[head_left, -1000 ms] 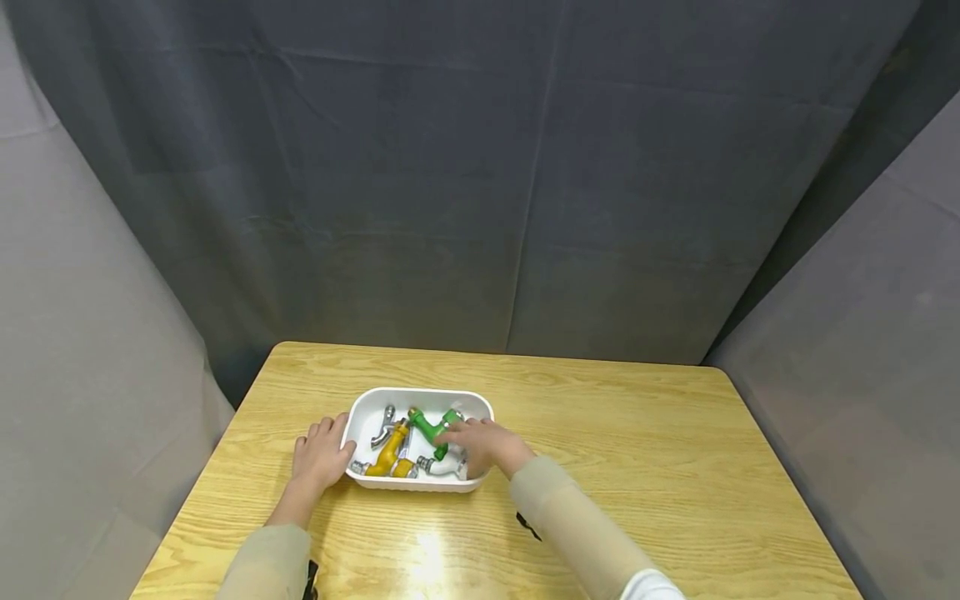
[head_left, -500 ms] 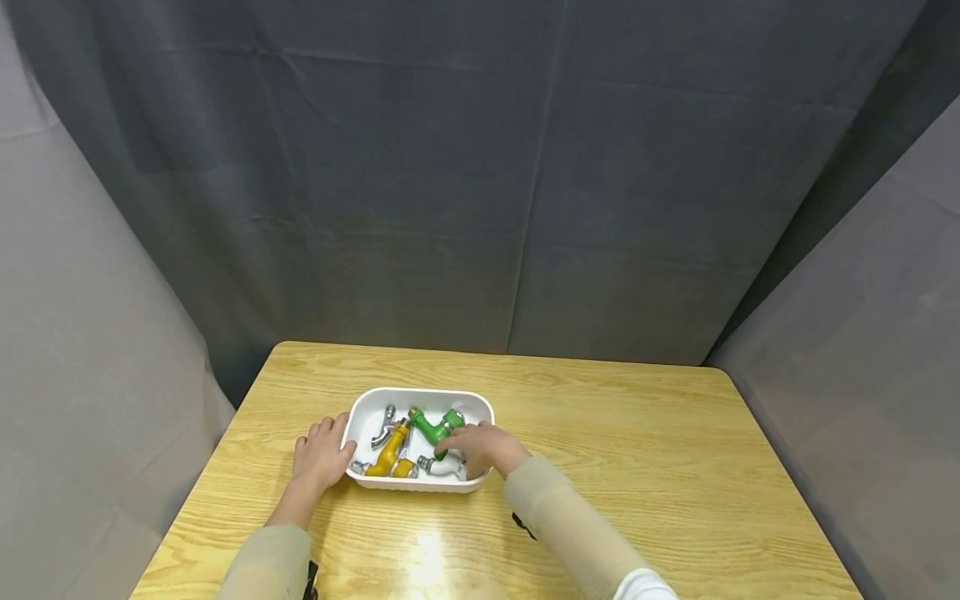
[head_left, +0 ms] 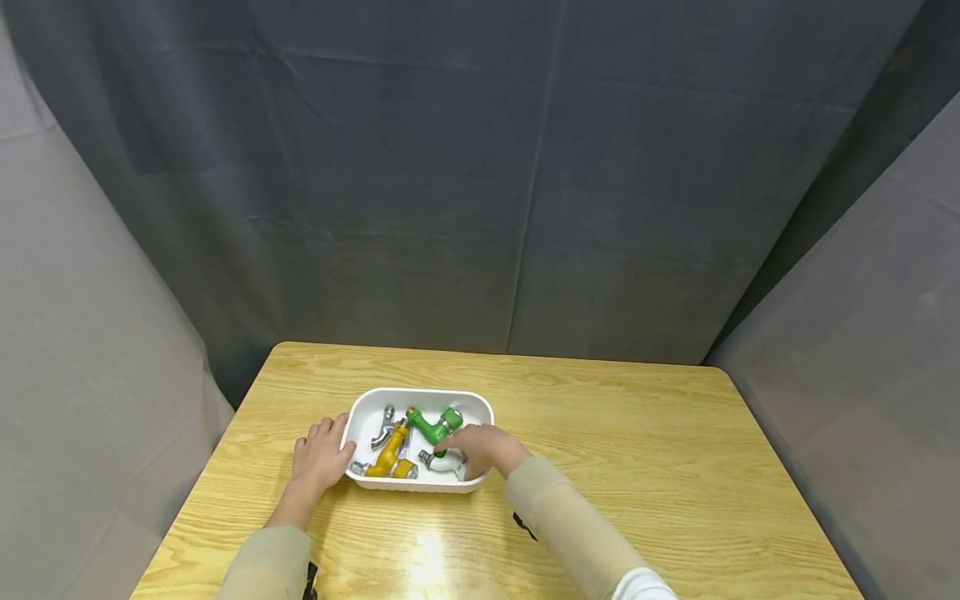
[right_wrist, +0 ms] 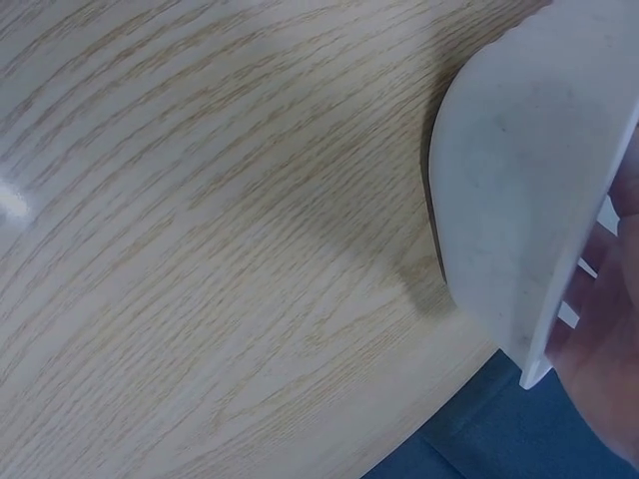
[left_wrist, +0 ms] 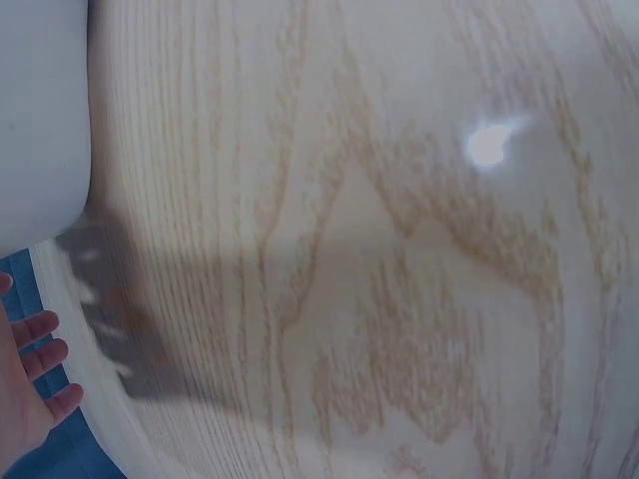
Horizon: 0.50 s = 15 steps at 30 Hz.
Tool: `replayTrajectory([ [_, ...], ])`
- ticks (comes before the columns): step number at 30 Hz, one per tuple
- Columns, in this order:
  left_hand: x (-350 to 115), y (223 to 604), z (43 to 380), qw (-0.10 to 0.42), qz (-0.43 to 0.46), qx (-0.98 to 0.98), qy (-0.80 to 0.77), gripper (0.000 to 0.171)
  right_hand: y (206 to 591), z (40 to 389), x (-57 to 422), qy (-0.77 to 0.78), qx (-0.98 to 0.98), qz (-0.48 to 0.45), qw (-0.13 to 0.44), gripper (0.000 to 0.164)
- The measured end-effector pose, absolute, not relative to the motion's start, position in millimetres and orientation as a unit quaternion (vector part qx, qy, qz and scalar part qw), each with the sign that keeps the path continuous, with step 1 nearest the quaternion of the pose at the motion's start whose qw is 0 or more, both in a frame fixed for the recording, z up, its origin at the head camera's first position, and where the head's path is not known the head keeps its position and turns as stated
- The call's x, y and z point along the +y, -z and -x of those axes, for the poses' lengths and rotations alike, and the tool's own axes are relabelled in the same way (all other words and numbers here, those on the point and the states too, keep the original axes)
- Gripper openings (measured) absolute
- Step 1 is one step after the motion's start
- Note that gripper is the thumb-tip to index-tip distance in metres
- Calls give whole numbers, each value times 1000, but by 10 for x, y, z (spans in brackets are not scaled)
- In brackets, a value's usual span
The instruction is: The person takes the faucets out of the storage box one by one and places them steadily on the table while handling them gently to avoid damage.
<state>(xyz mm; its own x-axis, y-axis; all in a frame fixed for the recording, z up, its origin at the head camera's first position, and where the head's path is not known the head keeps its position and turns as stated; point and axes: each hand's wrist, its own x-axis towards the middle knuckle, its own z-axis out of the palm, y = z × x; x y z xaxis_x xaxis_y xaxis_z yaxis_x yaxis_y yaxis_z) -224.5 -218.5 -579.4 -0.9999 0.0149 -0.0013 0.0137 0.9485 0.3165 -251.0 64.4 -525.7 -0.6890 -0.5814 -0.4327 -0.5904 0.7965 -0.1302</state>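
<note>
Fingers of my left hand (head_left: 321, 457) are lying loose at the white tray (head_left: 408, 485), handy for bracing; inside, beside the green tap (head_left: 429, 428), I should be squarely pinching the white tap (head_left: 442, 463); my right hand (head_left: 482, 448) is hiding its grip.

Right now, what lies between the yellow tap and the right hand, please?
The white tap, and the lower end of the green tap, in the head view.

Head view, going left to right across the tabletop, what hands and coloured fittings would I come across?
Left hand, yellow fitting, green fitting, right hand.
</note>
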Motion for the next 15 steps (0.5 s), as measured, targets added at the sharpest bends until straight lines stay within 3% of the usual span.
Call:
replayTrajectory([
  [15,-2196,5819,2252,0,-5,987,-163,56,5265,2510,675,-22,912,363,191,64],
])
